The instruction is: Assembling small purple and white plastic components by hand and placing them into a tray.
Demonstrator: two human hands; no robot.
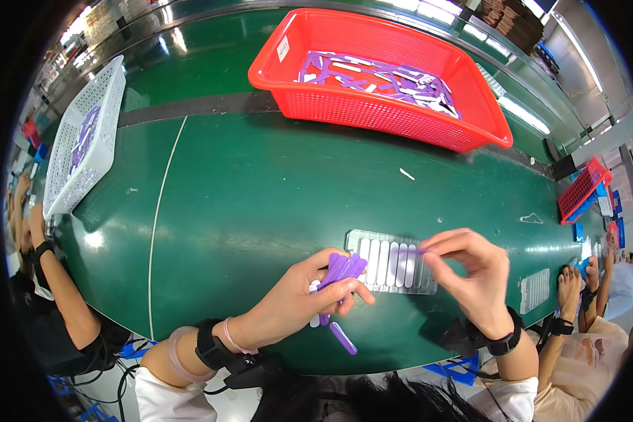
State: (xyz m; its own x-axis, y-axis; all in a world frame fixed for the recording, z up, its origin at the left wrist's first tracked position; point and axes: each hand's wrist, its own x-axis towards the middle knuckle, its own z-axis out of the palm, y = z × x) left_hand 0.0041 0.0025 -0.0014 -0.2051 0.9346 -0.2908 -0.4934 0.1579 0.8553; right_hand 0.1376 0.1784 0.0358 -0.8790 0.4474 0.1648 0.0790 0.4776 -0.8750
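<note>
My left hand (309,285) is closed round a bundle of small flat, round-ended strips, purple and white, which look like nail files (346,267). Right beside it lies a clear plastic tray (426,280) with a row of white-faced strips (383,264) side by side in it. Over the tray's right end my right hand (471,271) pinches one purple strip (416,252) between thumb and fingers; it is slightly blurred. A loose purple strip (343,338) rests on the green table below my left hand.
A red basket (380,105) of purple and white strips stands at the far side. At the left is a white basket (109,133) with more strips. Another clear tray (534,290) lies at the right, near a co-worker's hand (568,288). A co-worker's arm (63,281) reaches in at left.
</note>
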